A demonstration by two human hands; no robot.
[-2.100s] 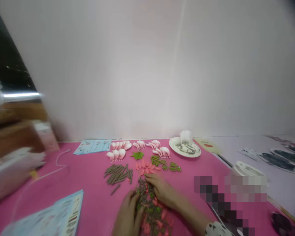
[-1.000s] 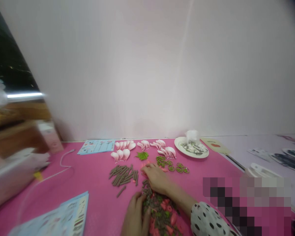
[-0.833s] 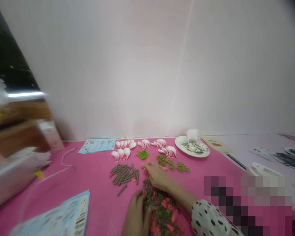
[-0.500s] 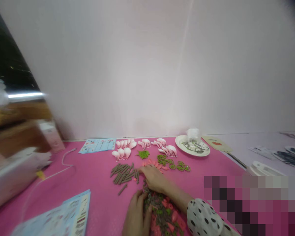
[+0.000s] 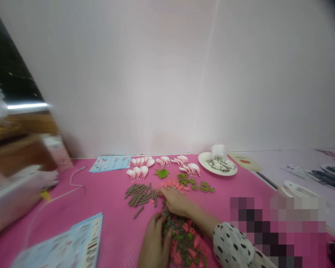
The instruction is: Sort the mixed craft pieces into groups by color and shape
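Tabletop (image 5: 108, 197) is pink, sticks (image 5: 138, 194) brown, rings (image 5: 185, 181) green, plate (image 5: 201, 160) white; sleeve (image 5: 234, 246) is white (black dots throughout).

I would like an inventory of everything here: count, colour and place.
table: one, pink, foreground
wall: one, white, behind
sheets: two stacks, blue, left
petals: five groups, pink, centre
leaves: one cluster, green, below petals
sticks: many, brown, centre left
ovals: several, coral, centre
rings: several, green, right of ovals
plate: one, white, right of petals
bundle: one, white, on plate
heap: one, brown, coral, green, front
cable: one, white, left
card: one, beige, right
carton: one, pink and white, left
packaging: count unclear, pale, left edge
tray: one, white, right
shapes: several, dark, right edge
sleeve: one, dotted white, front right
left hand: one, beside heap
right hand: one, beside sticks
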